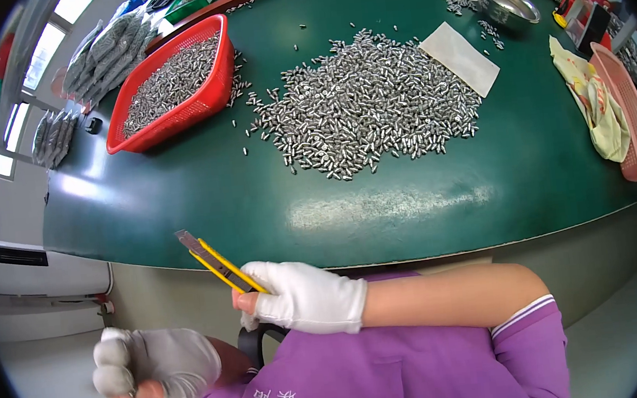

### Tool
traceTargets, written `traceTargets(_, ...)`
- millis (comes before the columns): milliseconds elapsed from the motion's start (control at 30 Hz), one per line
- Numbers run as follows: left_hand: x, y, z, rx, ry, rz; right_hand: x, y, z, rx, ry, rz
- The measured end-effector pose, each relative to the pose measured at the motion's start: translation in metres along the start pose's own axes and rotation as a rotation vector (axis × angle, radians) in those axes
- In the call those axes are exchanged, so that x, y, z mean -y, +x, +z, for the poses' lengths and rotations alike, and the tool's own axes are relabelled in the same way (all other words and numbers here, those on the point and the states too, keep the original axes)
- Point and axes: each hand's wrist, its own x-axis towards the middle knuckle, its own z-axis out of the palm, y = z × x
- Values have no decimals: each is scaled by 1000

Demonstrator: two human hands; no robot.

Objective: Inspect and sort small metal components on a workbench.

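My right hand, in a white glove, reaches across my body and is closed on a yellow utility knife. The knife's blade is out and points up and to the left, just below the table's near edge. My left hand, also gloved with bare fingertips, is curled into a fist at the lower left, below the knife; nothing shows in it. A black loop-shaped handle sits between the two hands against my purple shirt. Both hands are well short of the big pile of small silver metal parts on the green table.
A red basket full of the same metal parts stands at the back left, with clear bags of parts behind it. A white sheet, a steel bowl, a yellow-green cloth and a pink tray lie on the right.
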Motion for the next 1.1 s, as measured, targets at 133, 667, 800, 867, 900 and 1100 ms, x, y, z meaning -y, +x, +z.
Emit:
traceTargets(133,-15,10,-22,47,11,127,7,5,11,-92,-542,-311)
traceTargets(667,-10,-21,48,263,-272,12,35,-18,-20,-149,-177,-297)
traceTargets(800,-7,-29,47,405,-238,-584,88,-84,-60,-605,-389,-348)
traceTargets(867,2,-38,55,475,-233,-901,87,-116,-90,-1100,-572,-419)
traceTargets(900,9,-43,60,518,-335,-1031,85,-140,-112,-1229,-723,-482)
traceTargets(1100,17,-58,92,454,-566,-1504,53,-224,-166,-1662,-1598,179)
